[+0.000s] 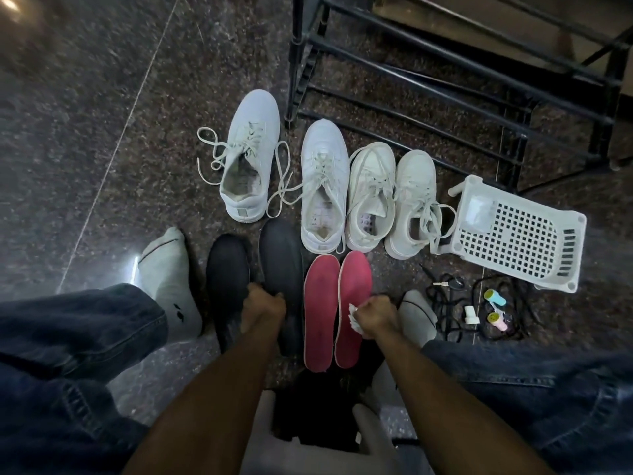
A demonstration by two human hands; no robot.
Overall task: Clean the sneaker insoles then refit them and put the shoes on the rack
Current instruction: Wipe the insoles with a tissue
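**Insoles and sneakers laid out on the floor by the rack**

Left hand: fingers curled, grip closed on the right-hand one of two dark grey foam insoles, which lies beside its mate, the left dark grey insole.

Right hand: fingers curled, grip clamped on a crumpled white wipe, held over the heel half of the right pink-red insole. Its partner, the left pink-red insole, lies just beside it, edges touching or nearly so.

Beyond the insoles, in a row on the speckled dark stone floor: four white lace-up sneakers, toes pointing away. The far-left sneaker stands apart with loose laces spread out; the second sneaker sits next to the third sneaker and fourth sneaker, which are close together.

Black metal shoe rack: stands behind the sneakers, at upper right.

White perforated plastic basket: lying tipped on its side, right of the sneakers.

Black cords and small pastel-coloured items: on the floor near the basket; too small to identify.

The person sits with jeans-clad legs apart, a grey-socked foot on the left.
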